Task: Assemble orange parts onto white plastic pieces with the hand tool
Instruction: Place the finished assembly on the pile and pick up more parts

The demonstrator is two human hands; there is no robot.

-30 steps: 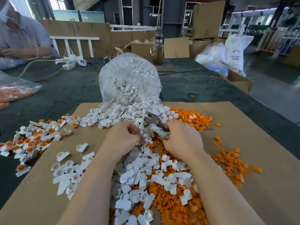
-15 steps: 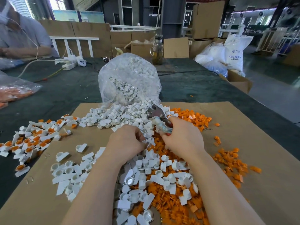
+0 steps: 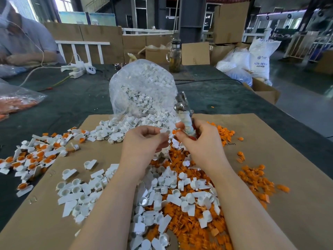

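Two hands meet above the cardboard sheet (image 3: pixel 288 177) in the head view: my left hand (image 3: pixel 144 143) pinches a white plastic piece (image 3: pixel 164 131) at its fingertips, and my right hand (image 3: pixel 200 141) curls around the wrapped handle of the hand tool (image 3: pixel 182 105), pinching an orange part (image 3: pixel 175 131) just beside the white piece. Loose white pieces (image 3: pixel 162 192) and orange parts (image 3: pixel 255 177) lie heaped below my wrists, with a clear bag (image 3: pixel 140 83) of white pieces behind.

Diffuse daylight from rear windows (image 3: pixel 63 4); soft shadows. Wide-angle distortion bends the edges. Background slightly soft, fingertips faintly blurred.
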